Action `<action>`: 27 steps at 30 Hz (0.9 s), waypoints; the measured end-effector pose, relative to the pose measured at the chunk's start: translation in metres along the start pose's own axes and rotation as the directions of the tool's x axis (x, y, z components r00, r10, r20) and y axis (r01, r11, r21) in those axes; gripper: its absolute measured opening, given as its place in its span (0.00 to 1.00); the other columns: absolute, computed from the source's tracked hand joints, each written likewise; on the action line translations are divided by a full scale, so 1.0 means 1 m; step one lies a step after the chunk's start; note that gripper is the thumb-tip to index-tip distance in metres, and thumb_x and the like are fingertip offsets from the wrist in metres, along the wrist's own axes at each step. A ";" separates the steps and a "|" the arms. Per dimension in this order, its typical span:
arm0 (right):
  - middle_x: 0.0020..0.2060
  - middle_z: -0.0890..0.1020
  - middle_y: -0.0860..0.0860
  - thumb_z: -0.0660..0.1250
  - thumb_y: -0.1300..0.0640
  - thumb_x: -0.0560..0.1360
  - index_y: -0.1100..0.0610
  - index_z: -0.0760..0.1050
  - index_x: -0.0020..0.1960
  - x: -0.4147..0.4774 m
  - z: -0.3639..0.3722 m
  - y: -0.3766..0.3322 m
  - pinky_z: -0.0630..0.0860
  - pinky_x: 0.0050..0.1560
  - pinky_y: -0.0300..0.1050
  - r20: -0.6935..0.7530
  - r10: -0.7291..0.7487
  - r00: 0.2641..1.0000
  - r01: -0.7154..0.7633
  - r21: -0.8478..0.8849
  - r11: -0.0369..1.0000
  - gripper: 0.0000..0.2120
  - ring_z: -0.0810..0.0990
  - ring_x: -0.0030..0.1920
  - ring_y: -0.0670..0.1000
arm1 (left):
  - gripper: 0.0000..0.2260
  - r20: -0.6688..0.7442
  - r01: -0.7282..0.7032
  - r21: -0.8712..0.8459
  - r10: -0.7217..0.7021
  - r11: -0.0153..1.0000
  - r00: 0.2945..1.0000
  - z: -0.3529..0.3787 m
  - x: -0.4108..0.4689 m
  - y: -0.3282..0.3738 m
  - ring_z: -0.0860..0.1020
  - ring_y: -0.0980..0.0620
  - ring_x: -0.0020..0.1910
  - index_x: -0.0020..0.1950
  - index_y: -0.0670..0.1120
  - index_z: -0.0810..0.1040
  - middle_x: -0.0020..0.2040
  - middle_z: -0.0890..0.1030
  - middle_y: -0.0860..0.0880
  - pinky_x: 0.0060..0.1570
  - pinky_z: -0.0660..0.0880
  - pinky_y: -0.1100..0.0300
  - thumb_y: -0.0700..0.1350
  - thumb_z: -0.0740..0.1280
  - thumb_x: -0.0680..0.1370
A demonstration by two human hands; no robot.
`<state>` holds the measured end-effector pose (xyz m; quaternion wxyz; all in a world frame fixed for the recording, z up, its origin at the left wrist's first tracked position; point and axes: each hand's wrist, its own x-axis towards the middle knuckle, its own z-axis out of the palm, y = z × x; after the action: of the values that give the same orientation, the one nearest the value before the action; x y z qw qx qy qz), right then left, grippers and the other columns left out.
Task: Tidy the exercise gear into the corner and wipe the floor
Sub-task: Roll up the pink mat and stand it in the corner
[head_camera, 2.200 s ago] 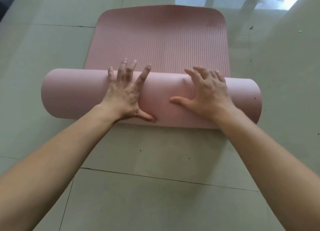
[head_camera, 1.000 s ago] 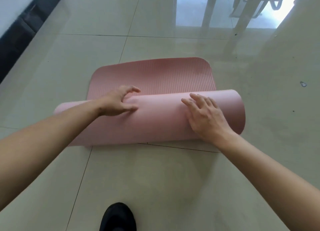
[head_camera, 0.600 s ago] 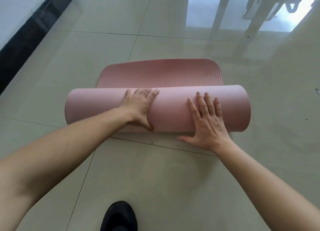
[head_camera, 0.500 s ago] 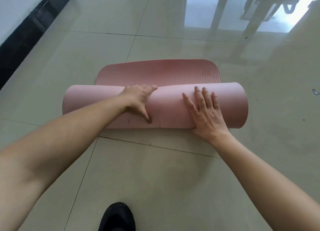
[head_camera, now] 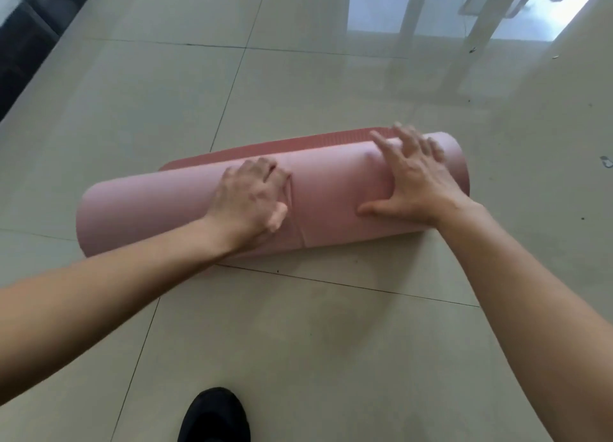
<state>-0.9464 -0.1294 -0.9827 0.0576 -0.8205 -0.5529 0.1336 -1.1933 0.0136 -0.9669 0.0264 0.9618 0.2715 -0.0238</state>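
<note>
A pink exercise mat (head_camera: 159, 209) lies on the tiled floor, rolled into a thick tube that slants up to the right. Only a narrow ribbed strip of the flat mat end (head_camera: 282, 144) still shows behind the roll. My left hand (head_camera: 250, 197) presses on the middle of the roll, its fingers bent over the top and out of sight. My right hand (head_camera: 414, 176) lies flat on the right part of the roll, fingers spread and straight, thumb stretched out to the left.
Glossy grey floor tiles (head_camera: 298, 342) surround the mat. A dark skirting strip (head_camera: 30, 36) runs along the wall at upper left. Reflections of furniture legs (head_camera: 474, 33) show at upper right. My black shoe (head_camera: 214, 415) stands at the bottom edge. A small scrap (head_camera: 606, 161) lies far right.
The roll has moved forward and grown thicker; the flat mat end has shrunk to a thin strip. The roll now slants up to the right, and both hands have shifted along with it.
</note>
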 end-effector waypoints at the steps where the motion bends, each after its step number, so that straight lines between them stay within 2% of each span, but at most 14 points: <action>1: 0.81 0.50 0.58 0.70 0.27 0.65 0.44 0.48 0.81 -0.001 0.004 0.003 0.41 0.79 0.60 -0.068 0.030 0.997 -0.028 0.020 0.999 0.54 0.46 0.81 0.59 | 0.41 0.042 0.017 0.077 -0.020 0.997 0.999 0.009 -0.002 0.007 0.57 0.38 0.76 0.78 0.44 0.56 0.77 0.58 0.40 0.72 0.55 0.39 0.67 0.51 0.71; 3: 0.80 0.56 0.59 0.63 0.30 0.74 0.47 0.56 0.80 -0.004 0.019 0.002 0.45 0.78 0.62 -0.224 0.024 0.974 -0.018 0.028 0.999 0.41 0.51 0.80 0.60 | 0.58 0.217 0.052 0.239 -0.105 0.970 0.970 0.022 0.007 0.009 0.41 0.40 0.78 0.78 0.42 0.37 0.79 0.40 0.41 0.74 0.45 0.35 0.79 0.54 0.65; 4: 0.79 0.59 0.60 0.59 0.33 0.77 0.49 0.60 0.79 -0.006 0.028 -0.002 0.47 0.78 0.63 -0.287 -0.010 0.958 0.016 0.019 1.000 0.36 0.54 0.79 0.61 | 0.63 0.254 0.050 0.264 -0.119 0.963 0.960 0.024 0.019 0.004 0.39 0.41 0.78 0.77 0.42 0.34 0.79 0.38 0.41 0.74 0.44 0.35 0.80 0.58 0.61; 6: 0.78 0.61 0.61 0.56 0.37 0.79 0.52 0.64 0.78 -0.007 0.050 -0.010 0.49 0.78 0.64 -0.349 -0.080 0.934 0.080 -0.015 0.997 0.31 0.57 0.79 0.62 | 0.67 0.266 0.046 0.195 -0.098 0.980 0.959 0.019 0.045 -0.014 0.45 0.42 0.79 0.78 0.44 0.37 0.80 0.44 0.42 0.74 0.48 0.38 0.80 0.64 0.55; 10: 0.81 0.52 0.59 0.54 0.34 0.79 0.50 0.53 0.82 0.009 0.069 -0.017 0.41 0.79 0.62 -0.336 -0.039 0.941 0.026 -0.044 0.999 0.36 0.47 0.81 0.60 | 0.66 0.318 0.038 0.002 -0.037 0.999 0.948 0.008 0.081 -0.043 0.54 0.45 0.78 0.78 0.56 0.43 0.80 0.52 0.45 0.74 0.53 0.41 0.81 0.61 0.46; 12: 0.81 0.49 0.59 0.53 0.34 0.80 0.49 0.50 0.82 0.023 0.067 -0.018 0.38 0.78 0.62 -0.336 -0.021 0.942 0.011 -0.031 0.999 0.36 0.44 0.81 0.60 | 0.63 0.270 0.027 -0.024 -0.019 0.999 0.963 0.007 0.089 -0.047 0.53 0.44 0.77 0.77 0.58 0.48 0.79 0.51 0.45 0.74 0.50 0.40 0.80 0.61 0.47; 13: 0.81 0.48 0.59 0.53 0.34 0.80 0.49 0.50 0.82 0.028 0.067 -0.019 0.38 0.78 0.62 -0.346 -0.008 0.938 0.000 -0.023 1.000 0.36 0.44 0.81 0.60 | 0.61 0.214 0.000 0.018 -0.004 1.000 0.977 0.007 0.090 -0.047 0.53 0.43 0.77 0.77 0.57 0.51 0.77 0.52 0.44 0.74 0.49 0.39 0.80 0.61 0.48; 16: 0.80 0.50 0.62 0.54 0.31 0.79 0.53 0.50 0.82 0.032 0.069 -0.022 0.38 0.77 0.63 -0.427 0.161 0.890 -0.123 0.117 0.986 0.41 0.45 0.81 0.61 | 0.53 -0.045 -0.094 0.146 0.101 0.985 0.994 0.014 0.081 -0.041 0.62 0.41 0.67 0.73 0.45 0.63 0.67 0.64 0.40 0.71 0.54 0.40 0.74 0.63 0.55; 18: 0.80 0.51 0.62 0.58 0.29 0.77 0.59 0.48 0.82 0.031 0.071 -0.020 0.39 0.78 0.62 -0.458 0.320 0.829 -0.208 0.278 0.938 0.47 0.46 0.80 0.61 | 0.42 -0.199 -0.111 0.136 0.137 0.984 0.970 0.027 0.069 -0.032 0.67 0.39 0.65 0.69 0.41 0.66 0.64 0.69 0.38 0.69 0.59 0.41 0.65 0.65 0.63; 21: 0.80 0.51 0.63 0.63 0.29 0.74 0.64 0.47 0.81 0.027 0.075 -0.009 0.41 0.78 0.59 -0.474 0.456 0.753 -0.242 0.446 0.862 0.53 0.48 0.80 0.61 | 0.37 -0.173 -0.070 0.129 0.092 0.989 0.981 0.040 0.067 -0.023 0.64 0.38 0.71 0.72 0.39 0.64 0.68 0.68 0.36 0.73 0.53 0.37 0.61 0.57 0.68; 24: 0.80 0.51 0.63 0.65 0.32 0.75 0.64 0.46 0.81 0.022 0.081 0.002 0.43 0.79 0.55 -0.454 0.559 0.694 -0.256 0.570 0.781 0.52 0.48 0.80 0.60 | 0.46 -0.085 -0.039 0.137 0.051 0.990 0.995 0.037 0.081 -0.027 0.59 0.39 0.75 0.74 0.39 0.60 0.72 0.63 0.37 0.74 0.50 0.36 0.71 0.54 0.68; 25: 0.80 0.50 0.62 0.65 0.32 0.74 0.63 0.45 0.81 0.023 0.081 0.007 0.44 0.79 0.54 -0.419 0.618 0.665 -0.271 0.636 0.723 0.52 0.48 0.80 0.59 | 0.52 -0.058 -0.034 0.148 0.043 0.988 0.997 0.036 0.086 -0.029 0.58 0.40 0.75 0.75 0.39 0.59 0.73 0.62 0.38 0.74 0.50 0.36 0.76 0.55 0.64; 27: 0.80 0.53 0.60 0.65 0.30 0.72 0.60 0.46 0.81 0.025 0.081 0.020 0.48 0.79 0.51 -0.263 0.744 0.614 -0.284 0.806 0.519 0.53 0.52 0.80 0.57 | 0.60 -0.011 -0.033 0.170 0.036 0.985 0.999 0.035 0.093 -0.034 0.57 0.40 0.76 0.75 0.40 0.57 0.75 0.60 0.39 0.74 0.50 0.36 0.81 0.56 0.56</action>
<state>-0.9424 -0.1183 -1.0696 0.4825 -0.8629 -0.1246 0.0838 -1.1324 0.0886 -1.0087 -0.0573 0.9652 0.2519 -0.0399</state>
